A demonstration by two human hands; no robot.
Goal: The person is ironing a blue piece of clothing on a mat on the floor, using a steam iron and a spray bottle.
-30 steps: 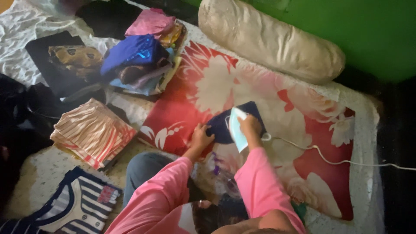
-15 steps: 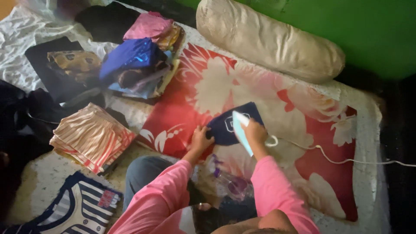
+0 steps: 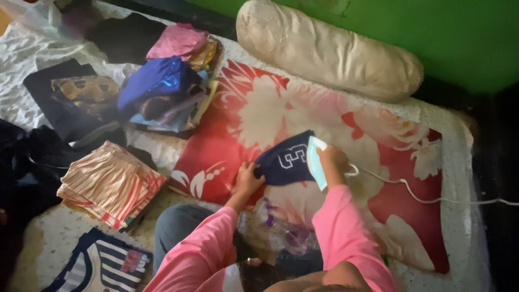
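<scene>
Red floral bedding (image 3: 227, 140) fills mid-frame; at its centre lies a navy garment (image 3: 284, 162), pinned by the left hand (image 3: 247, 180), while the right hand (image 3: 332, 159) grips a pale blue iron (image 3: 315, 162) at its edge

Floral cloth (image 3: 259, 108) on bed (image 3: 465, 162)

The small garment (image 3: 285, 162) is dark navy with a white printed mark, and the iron (image 3: 317, 161) on it is pale blue-white with a white cord (image 3: 427, 200). Both lie on a red cloth (image 3: 227, 140) patterned with big white and pink flowers. The sleeves (image 3: 335, 232) are pink. At near left lies a folded piece (image 3: 108, 181) striped cream and red, and nearer still a navy-and-white striped top (image 3: 102, 265). The far pillow (image 3: 330, 51) is beige against a green wall (image 3: 432, 32).
</scene>
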